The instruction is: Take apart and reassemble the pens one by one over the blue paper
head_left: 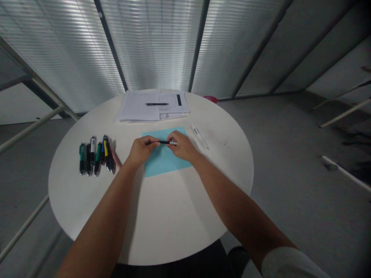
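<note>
My left hand [141, 150] and my right hand [181, 146] both grip a slim black pen [165, 142] with a white end, holding it level above a light blue sheet of paper [162, 166]. My right fingers cover the white end, and my left fingers pinch the black end. Several chunky pens [95, 157] in green, white, yellow and blue lie side by side to the left of my left hand. A white pen-like tube [199, 137] lies just right of my right hand.
Everything rests on a round white table [150, 239]. At its far side lie stapled printed papers [136, 108] with a black pen [157, 104] on top. A red object [211, 99] shows behind the far rim. Metal rails stand at the left, with grey carpet around.
</note>
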{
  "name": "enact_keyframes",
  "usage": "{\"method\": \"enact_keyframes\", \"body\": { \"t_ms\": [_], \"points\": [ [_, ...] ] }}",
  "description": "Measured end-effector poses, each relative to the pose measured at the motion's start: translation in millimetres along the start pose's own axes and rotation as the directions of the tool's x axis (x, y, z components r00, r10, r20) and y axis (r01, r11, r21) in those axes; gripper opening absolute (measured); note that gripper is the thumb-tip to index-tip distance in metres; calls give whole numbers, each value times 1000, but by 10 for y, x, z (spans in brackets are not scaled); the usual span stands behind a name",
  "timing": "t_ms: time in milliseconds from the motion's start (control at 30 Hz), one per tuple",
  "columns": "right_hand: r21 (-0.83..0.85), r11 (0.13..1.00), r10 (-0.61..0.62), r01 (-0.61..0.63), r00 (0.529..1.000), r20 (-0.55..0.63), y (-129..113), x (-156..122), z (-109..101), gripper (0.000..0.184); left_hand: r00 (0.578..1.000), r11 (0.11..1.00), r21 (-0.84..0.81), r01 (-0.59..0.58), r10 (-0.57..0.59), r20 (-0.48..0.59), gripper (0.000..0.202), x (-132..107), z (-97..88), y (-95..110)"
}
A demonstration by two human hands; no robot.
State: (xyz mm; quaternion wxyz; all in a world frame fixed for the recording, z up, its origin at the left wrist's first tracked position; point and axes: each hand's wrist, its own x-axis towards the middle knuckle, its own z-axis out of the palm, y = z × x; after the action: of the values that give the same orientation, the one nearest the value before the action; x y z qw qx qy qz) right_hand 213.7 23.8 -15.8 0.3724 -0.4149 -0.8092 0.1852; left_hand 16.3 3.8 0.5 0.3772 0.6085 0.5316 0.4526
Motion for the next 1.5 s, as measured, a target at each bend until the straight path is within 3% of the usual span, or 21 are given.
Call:
{"method": "enact_keyframes", "body": {
  "t_ms": [100, 267, 400, 533, 733, 933, 1067, 1167, 1367, 1500],
  "points": [
    [23, 1000, -13, 13, 1000, -3, 31, 17, 6, 2, 1000, 1000, -28, 4, -5, -27, 28, 8, -5, -21],
    [1, 999, -54, 54, 998, 42, 18, 18, -29, 21, 999, 996, -87, 31, -34, -42, 28, 12, 1, -16],
    [-2, 997, -79, 79, 996, 37, -17, -7, -52, 12, 999, 996, -78, 43, -44, -7, 25, 7, 7, 17],
    [6, 998, -58, 58, 998, -1, -12, -21, -43, 29, 999, 997, -65, 47, -47, 4, 32, 3, 6, 25],
    [23, 1000, 1, -1, 1000, -4, 27, 19, -28, 3, 999, 994, -97, 45, -48, -23, 37, 13, -10, -28],
    [28, 999, -38, 36, 998, 46, -22, 16, -78, 22, 998, 990, -131, 55, -60, -35, 34, 13, -10, -24],
    [8, 999, -46, 46, 999, 25, -52, -10, -85, 12, 997, 989, -127, 72, -73, -8, 37, 0, -1, 38],
    [0, 999, -39, 39, 999, 8, -35, -13, -64, 24, 997, 989, -124, 79, -81, -15, 40, -6, -4, 55],
    [-1, 1000, 1, -1, 1000, -3, 21, 22, -50, 3, 997, 988, -138, 67, -71, -27, 34, 6, -23, -26],
    [-5, 999, -33, 33, 998, 50, 5, 26, -78, 17, 997, 984, -166, 58, -65, -34, 32, 6, -33, -41]
  ]
}}
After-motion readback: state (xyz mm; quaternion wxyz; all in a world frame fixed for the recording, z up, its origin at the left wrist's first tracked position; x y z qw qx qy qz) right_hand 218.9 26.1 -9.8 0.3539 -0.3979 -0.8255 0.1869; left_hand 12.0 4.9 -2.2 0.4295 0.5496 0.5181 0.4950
